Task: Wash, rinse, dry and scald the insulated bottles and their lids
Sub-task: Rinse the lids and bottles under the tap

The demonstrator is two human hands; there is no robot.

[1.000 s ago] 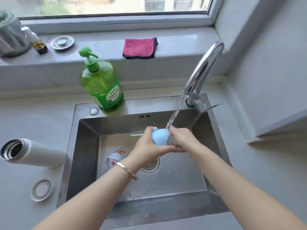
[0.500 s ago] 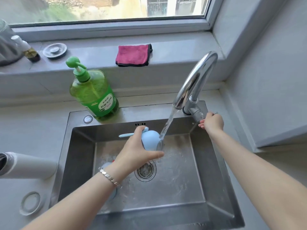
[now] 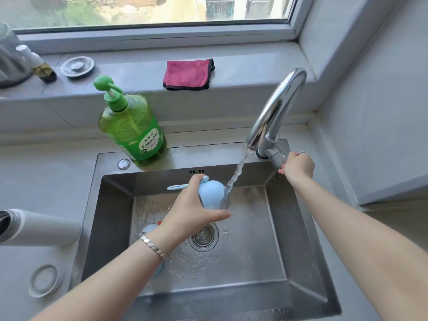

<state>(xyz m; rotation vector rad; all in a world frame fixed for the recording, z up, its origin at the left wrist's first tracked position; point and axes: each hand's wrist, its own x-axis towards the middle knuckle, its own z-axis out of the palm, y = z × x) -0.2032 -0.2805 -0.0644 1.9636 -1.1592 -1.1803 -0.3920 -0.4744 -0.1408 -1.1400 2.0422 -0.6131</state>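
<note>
Over the sink [image 3: 298, 228], the tap [image 3: 278, 107] pours just right of the left hand [image 3: 192, 216], whose curled fingers grip the blue lid [image 3: 212, 193], its loop pointing left. The right hand [image 3: 297, 167], nearer the tap, grips the lever [image 3: 301, 152].

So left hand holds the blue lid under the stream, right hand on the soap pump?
No: head view shows the right hand gripping the tap handle instead. Left hand does hold the blue lid under the stream.
</note>
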